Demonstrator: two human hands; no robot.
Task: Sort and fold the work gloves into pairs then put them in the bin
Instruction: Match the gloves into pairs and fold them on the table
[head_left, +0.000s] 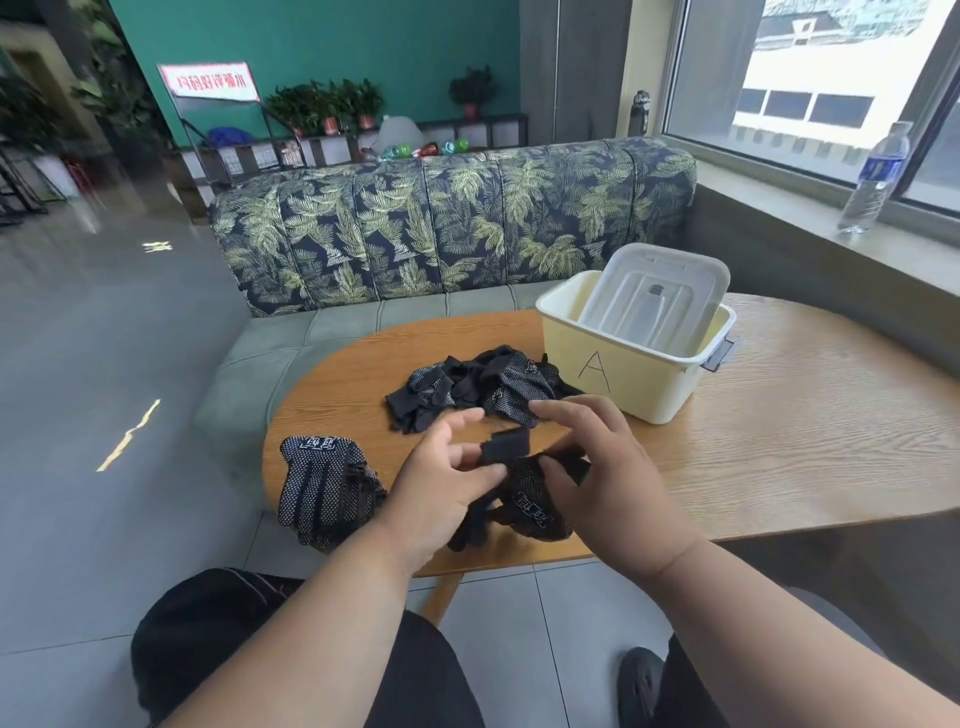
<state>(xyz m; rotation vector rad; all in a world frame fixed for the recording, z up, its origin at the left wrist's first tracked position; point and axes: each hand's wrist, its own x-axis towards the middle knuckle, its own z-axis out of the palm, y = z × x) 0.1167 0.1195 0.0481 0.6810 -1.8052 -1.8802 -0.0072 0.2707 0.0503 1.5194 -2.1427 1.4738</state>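
Both my hands work a black dotted work glove just above the table's near edge. My left hand holds its left side with curled fingers. My right hand grips its right side, thumb curled over the fabric. The glove's cuff sticks up between the hands. A loose pile of black gloves lies behind the hands, near the bin. A flat stack of dotted gloves rests at the table's left edge. The pale yellow bin, marked "A", stands at the back right with its clear lid propped inside.
The oval wooden table stretches right toward the window sill, where a water bottle stands. A leaf-patterned sofa runs behind the table. My knees and a dark shoe are below the table's edge.
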